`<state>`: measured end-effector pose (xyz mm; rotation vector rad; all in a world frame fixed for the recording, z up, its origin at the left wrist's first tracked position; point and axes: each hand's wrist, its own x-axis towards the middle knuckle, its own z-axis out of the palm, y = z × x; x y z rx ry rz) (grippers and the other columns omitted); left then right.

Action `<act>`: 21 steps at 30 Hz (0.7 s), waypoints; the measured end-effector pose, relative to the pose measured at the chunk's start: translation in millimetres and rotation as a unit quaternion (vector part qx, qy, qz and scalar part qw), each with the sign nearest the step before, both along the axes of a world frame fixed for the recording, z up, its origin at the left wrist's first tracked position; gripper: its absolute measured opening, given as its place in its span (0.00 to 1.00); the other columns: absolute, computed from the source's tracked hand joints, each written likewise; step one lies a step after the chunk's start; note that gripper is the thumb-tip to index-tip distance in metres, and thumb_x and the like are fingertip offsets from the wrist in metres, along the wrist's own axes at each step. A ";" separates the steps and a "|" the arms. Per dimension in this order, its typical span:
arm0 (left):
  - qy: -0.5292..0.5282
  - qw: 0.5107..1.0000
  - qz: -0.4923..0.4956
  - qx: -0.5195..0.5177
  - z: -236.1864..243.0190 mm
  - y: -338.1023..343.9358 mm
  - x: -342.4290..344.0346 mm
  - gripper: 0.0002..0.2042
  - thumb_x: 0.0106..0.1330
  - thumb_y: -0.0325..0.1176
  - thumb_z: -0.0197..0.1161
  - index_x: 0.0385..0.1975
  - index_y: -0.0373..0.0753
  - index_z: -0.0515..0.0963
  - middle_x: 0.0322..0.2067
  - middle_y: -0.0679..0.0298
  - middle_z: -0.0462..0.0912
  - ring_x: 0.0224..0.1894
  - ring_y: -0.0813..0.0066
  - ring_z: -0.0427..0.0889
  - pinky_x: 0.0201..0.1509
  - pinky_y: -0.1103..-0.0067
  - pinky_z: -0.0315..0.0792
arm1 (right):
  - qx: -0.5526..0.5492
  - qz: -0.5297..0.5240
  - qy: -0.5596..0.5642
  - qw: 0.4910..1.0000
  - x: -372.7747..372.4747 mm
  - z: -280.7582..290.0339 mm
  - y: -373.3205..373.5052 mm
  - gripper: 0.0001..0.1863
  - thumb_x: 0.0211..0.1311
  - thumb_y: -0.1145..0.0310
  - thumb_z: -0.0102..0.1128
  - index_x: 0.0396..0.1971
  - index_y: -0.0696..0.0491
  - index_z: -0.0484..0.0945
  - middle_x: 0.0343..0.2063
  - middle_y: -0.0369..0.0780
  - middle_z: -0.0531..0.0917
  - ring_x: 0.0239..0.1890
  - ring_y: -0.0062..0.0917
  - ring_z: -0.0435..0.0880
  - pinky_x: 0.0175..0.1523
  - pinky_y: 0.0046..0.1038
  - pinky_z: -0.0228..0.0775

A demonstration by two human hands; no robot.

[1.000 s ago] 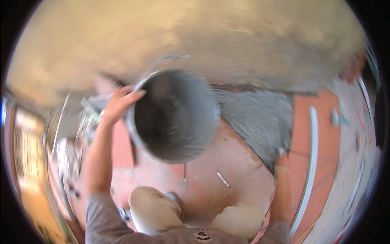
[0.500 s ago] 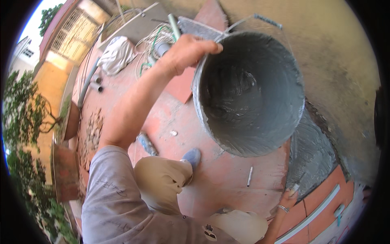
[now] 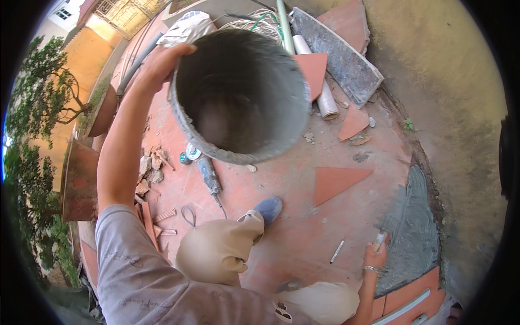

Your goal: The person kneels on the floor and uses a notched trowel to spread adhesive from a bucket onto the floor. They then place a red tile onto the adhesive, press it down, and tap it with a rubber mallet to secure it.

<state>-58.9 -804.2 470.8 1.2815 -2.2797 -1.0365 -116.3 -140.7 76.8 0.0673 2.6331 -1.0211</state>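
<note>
L hand (image 3: 162,66) holds 1 bucket (image 3: 244,103) by rim, above floor (image 3: 292,238). R hand (image 3: 375,256) grasps 1 pale-handled tool (image 3: 381,236) at wet cement's (image 3: 416,233) L edge; wall (image 3: 466,108) runs along R. Betw. shoe (image 3: 269,210) & cement: floor w/ 1 pen (image 3: 337,251), 1 triangular tile (image 3: 337,184) (1 grinder (image 3: 208,174) lies L of shoe).

A greyish-mauve short-sleeved shirt (image 3: 146,276), lower left, bears dark looping script and a small dark print (image 3: 283,313). Below centre, beige trousers (image 3: 208,252) and a rounded blue-grey shoe (image 3: 269,210); a silvery bracelet (image 3: 372,269) by the right hand (image 3: 376,252).
</note>
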 end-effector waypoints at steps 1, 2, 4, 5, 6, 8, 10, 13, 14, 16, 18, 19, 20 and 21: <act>0.019 0.999 0.026 -0.017 -7.8 -15.3 8.3 0.15 0.58 0.45 0.70 0.31 0.36 0.83 0.21 0.70 0.79 0.16 0.84 0.72 0.19 0.82 0.60 | 0.001 0.017 -0.024 1.000 -7.0 11.3 -6.2 0.21 0.55 0.65 0.68 0.46 0.60 0.79 0.38 0.51 0.85 0.40 0.42 0.85 0.49 0.38 0.74; 0.051 0.998 0.016 -0.012 -16.0 -32.0 18.3 0.15 0.57 0.44 0.71 0.31 0.37 0.82 0.21 0.70 0.78 0.16 0.84 0.70 0.19 0.81 0.58 | 0.007 0.037 -0.014 0.999 -14.5 22.1 -14.2 0.21 0.55 0.64 0.68 0.45 0.60 0.79 0.37 0.51 0.85 0.40 0.43 0.85 0.48 0.38 0.74; 0.027 0.995 0.077 -0.054 -33.2 -74.0 32.1 0.14 0.58 0.45 0.70 0.28 0.39 0.79 0.19 0.72 0.74 0.16 0.82 0.68 0.20 0.79 0.57 | 0.002 0.074 0.009 0.997 -32.9 40.8 -34.8 0.20 0.55 0.62 0.69 0.43 0.59 0.80 0.34 0.50 0.85 0.38 0.43 0.84 0.46 0.39 0.74; 0.059 0.993 0.093 -0.051 -50.0 -94.5 40.3 0.15 0.58 0.45 0.69 0.27 0.39 0.79 0.19 0.71 0.73 0.17 0.81 0.68 0.21 0.78 0.57 | 0.026 0.090 -0.015 0.996 -44.9 48.4 -46.9 0.20 0.55 0.61 0.69 0.43 0.59 0.80 0.34 0.51 0.85 0.38 0.44 0.84 0.46 0.39 0.74; 0.100 0.990 0.080 -0.061 -68.6 -115.6 48.5 0.15 0.58 0.46 0.69 0.27 0.40 0.78 0.18 0.71 0.71 0.18 0.80 0.67 0.23 0.77 0.57 | 0.049 0.105 -0.037 0.993 -60.4 54.5 -59.4 0.20 0.55 0.60 0.69 0.42 0.58 0.80 0.34 0.51 0.85 0.38 0.45 0.84 0.46 0.40 0.74; 0.037 0.992 0.124 -0.007 -94.8 -168.1 61.2 0.17 0.58 0.49 0.69 0.29 0.39 0.80 0.19 0.69 0.73 0.19 0.79 0.68 0.25 0.77 0.58 | 0.074 0.119 -0.048 0.989 -88.2 62.1 -84.1 0.21 0.54 0.57 0.69 0.41 0.59 0.81 0.34 0.51 0.85 0.38 0.46 0.84 0.46 0.40 0.74; 0.062 0.984 0.163 -0.012 -134.4 -211.8 68.2 0.18 0.58 0.51 0.69 0.29 0.39 0.81 0.20 0.70 0.74 0.19 0.79 0.68 0.25 0.78 0.58 | 0.086 0.127 -0.013 0.988 -115.8 57.7 -112.8 0.23 0.55 0.55 0.68 0.41 0.59 0.81 0.34 0.53 0.85 0.39 0.47 0.84 0.46 0.42 0.74; 0.176 0.967 0.179 -0.049 -169.5 -267.6 85.0 0.19 0.58 0.52 0.70 0.32 0.40 0.83 0.25 0.69 0.80 0.23 0.79 0.73 0.28 0.79 0.64 | 0.100 0.101 0.022 0.990 -156.4 28.2 -157.7 0.24 0.55 0.53 0.69 0.40 0.60 0.81 0.34 0.53 0.86 0.40 0.47 0.85 0.46 0.43 0.75; 0.148 0.975 0.167 0.021 -162.9 -288.7 98.5 0.21 0.59 0.53 0.70 0.37 0.40 0.84 0.31 0.67 0.83 0.29 0.77 0.77 0.35 0.79 0.68 | 0.113 0.085 0.020 0.990 -164.7 14.2 -169.2 0.24 0.54 0.53 0.69 0.39 0.61 0.81 0.34 0.52 0.86 0.39 0.46 0.86 0.46 0.42 0.75; 0.115 0.977 0.124 0.132 -147.0 -321.7 124.7 0.29 0.60 0.55 0.69 0.55 0.40 0.82 0.50 0.63 0.85 0.47 0.73 0.81 0.52 0.79 0.72 | 0.076 0.040 0.042 0.995 -177.7 -17.5 -193.4 0.25 0.55 0.53 0.69 0.39 0.61 0.81 0.33 0.53 0.86 0.39 0.48 0.86 0.46 0.43 0.75; 0.125 0.967 0.116 0.187 -136.5 -346.5 144.9 0.33 0.64 0.57 0.66 0.62 0.39 0.76 0.55 0.63 0.83 0.50 0.71 0.82 0.53 0.77 0.74 | 0.050 -0.023 0.016 0.998 -199.4 -47.2 -220.1 0.25 0.56 0.53 0.69 0.41 0.61 0.81 0.34 0.53 0.86 0.40 0.48 0.85 0.48 0.44 0.75; 0.150 0.959 0.096 0.218 -134.3 -357.2 153.6 0.33 0.67 0.57 0.64 0.64 0.39 0.75 0.57 0.63 0.82 0.52 0.70 0.82 0.54 0.76 0.75 | 0.043 -0.063 -0.026 0.997 -205.5 -58.4 -230.0 0.25 0.57 0.54 0.68 0.43 0.61 0.80 0.36 0.54 0.86 0.42 0.48 0.85 0.50 0.44 0.74; 0.172 0.955 0.106 0.216 -134.5 -364.8 164.4 0.31 0.69 0.56 0.62 0.64 0.38 0.74 0.58 0.62 0.81 0.54 0.70 0.81 0.57 0.75 0.75 | 0.038 -0.103 -0.070 0.991 -207.5 -67.1 -239.3 0.25 0.58 0.54 0.67 0.45 0.61 0.80 0.38 0.54 0.85 0.43 0.47 0.85 0.52 0.45 0.74; 0.193 0.951 0.114 0.215 -135.1 -370.9 177.1 0.30 0.71 0.54 0.60 0.64 0.38 0.74 0.60 0.62 0.80 0.57 0.70 0.81 0.59 0.74 0.75 | 0.090 -0.096 -0.012 0.991 -205.1 -72.3 -248.1 0.26 0.58 0.55 0.68 0.47 0.61 0.79 0.40 0.54 0.85 0.44 0.47 0.84 0.53 0.44 0.74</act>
